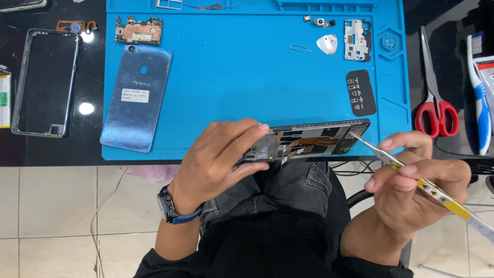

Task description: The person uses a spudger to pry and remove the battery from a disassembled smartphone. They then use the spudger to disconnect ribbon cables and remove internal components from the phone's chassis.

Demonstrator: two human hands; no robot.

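Note:
My left hand (221,159) grips an opened phone body (314,140), held tilted just past the near edge of the blue work mat (247,77). Its inside shows orange flex cables and dark parts. My right hand (411,180) holds metal tweezers (381,154) with a yellow band, and their tip touches the right end of the phone body. A blue watch is on my left wrist.
On the mat lie a blue phone back cover (136,98), a circuit board (139,31), a black sticker (361,92), a metal bracket (356,40), a pick (327,44) and small parts. An empty phone frame (46,82) lies left. Red scissors (435,87) and a toothbrush (479,92) lie right.

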